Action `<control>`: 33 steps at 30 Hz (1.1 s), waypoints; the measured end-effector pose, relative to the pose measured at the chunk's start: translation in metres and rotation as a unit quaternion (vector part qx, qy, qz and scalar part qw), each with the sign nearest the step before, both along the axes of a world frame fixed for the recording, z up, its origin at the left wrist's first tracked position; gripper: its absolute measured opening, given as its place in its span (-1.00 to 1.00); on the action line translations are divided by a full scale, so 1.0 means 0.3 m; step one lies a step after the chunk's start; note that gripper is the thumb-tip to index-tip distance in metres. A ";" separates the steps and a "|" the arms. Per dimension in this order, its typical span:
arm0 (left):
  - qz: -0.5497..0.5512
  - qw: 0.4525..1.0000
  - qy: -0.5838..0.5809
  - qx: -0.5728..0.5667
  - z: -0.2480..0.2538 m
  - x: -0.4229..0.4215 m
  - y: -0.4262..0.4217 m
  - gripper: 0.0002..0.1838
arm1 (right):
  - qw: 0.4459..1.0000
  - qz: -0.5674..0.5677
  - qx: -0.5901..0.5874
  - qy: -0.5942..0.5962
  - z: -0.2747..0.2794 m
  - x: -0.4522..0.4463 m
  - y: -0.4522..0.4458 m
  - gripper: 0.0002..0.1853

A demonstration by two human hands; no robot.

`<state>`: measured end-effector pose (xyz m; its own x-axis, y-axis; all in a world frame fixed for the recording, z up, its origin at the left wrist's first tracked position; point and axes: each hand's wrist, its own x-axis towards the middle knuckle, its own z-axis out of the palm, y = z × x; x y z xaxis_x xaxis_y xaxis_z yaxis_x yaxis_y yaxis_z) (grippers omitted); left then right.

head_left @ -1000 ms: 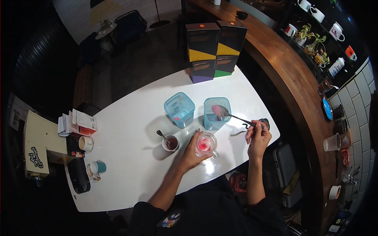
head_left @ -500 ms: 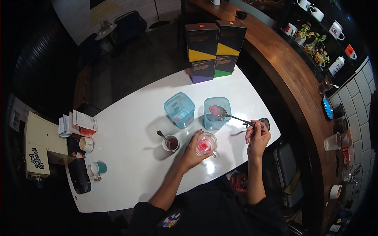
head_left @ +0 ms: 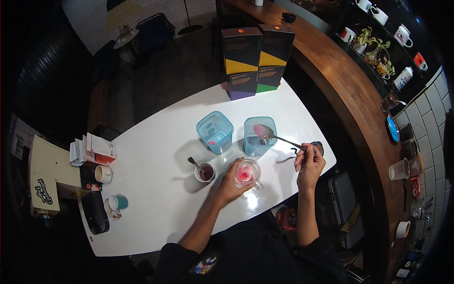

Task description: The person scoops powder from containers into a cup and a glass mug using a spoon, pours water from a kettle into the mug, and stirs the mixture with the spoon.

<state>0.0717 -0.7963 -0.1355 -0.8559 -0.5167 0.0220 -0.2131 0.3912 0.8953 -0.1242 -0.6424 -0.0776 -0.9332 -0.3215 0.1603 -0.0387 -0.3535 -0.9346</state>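
Note:
My left hand (head_left: 230, 183) is wrapped around a clear glass mug (head_left: 256, 166) with red and pink contents. My right hand (head_left: 309, 168) grips the handle of a metal spoon (head_left: 289, 142). The spoon's bowl is over the right blue plastic container (head_left: 259, 150), with a pink lump (head_left: 259, 130) at its tip. Whether the lump still rests on the spoon or lies in the container, I cannot tell. A second blue container (head_left: 218, 142) on the left has a bit of pink inside. Nearer me stands a white cup (head_left: 205, 172) holding dark red liquid and a spoon.
Stacked dark boxes (head_left: 243, 54) stand at the white table's (head_left: 156, 208) far edge. A teal cup (head_left: 119, 202), a cream mug (head_left: 103, 174) and a cream machine (head_left: 52, 173) are at the left. A wooden counter (head_left: 350, 90) curves along the right. A small dark object (head_left: 317, 148) lies beyond my right hand.
The spoon's bowl has shifted slightly right, and less pink shows in it. My left hand and the glass mug have hardly moved.

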 end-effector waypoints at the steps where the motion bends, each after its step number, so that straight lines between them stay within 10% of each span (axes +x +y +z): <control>1: 0.000 1.000 0.000 -0.001 -0.003 0.000 -0.001 0.01 | 1.000 -0.002 0.004 0.003 0.000 0.001 -0.001 -0.73; 33: 0.001 1.000 0.004 -0.013 -0.002 -0.002 0.000 0.00 | 1.000 -0.001 0.003 -0.003 -0.007 0.000 -0.001 -0.72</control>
